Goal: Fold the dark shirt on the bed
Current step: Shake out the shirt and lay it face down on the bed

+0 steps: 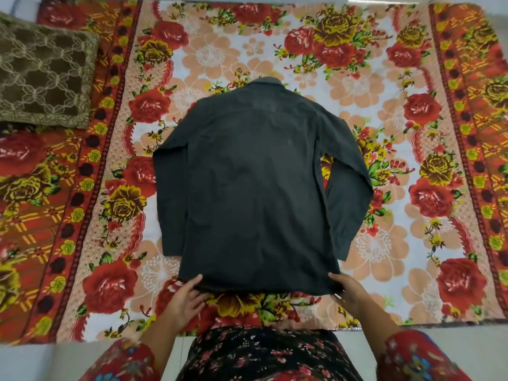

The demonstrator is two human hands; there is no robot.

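Reaching forward over the near edge of the floral-covered bed (412, 270) with both forearms, set as far apart as the dark shirt (255, 182) is wide. Pinching the near-left corner of the hem (261, 287) with the left hand (187, 296): thumb lying on top of the cloth, fingers curling at and under the edge. Gripping the near-right corner likewise with the right hand (349, 294), thumb on top and pointing inward, fingers tucking beneath. Holding both wrists low, close to the bed. Viewing the shirt lying flat and back up in the middle of the bed, collar (265, 83) pointing away, hem nearest the body, long sleeves (349, 193) running down along its two sides. Noting a brown patterned pillow (44, 78) resting at the far-left corner, well apart from the shirt.
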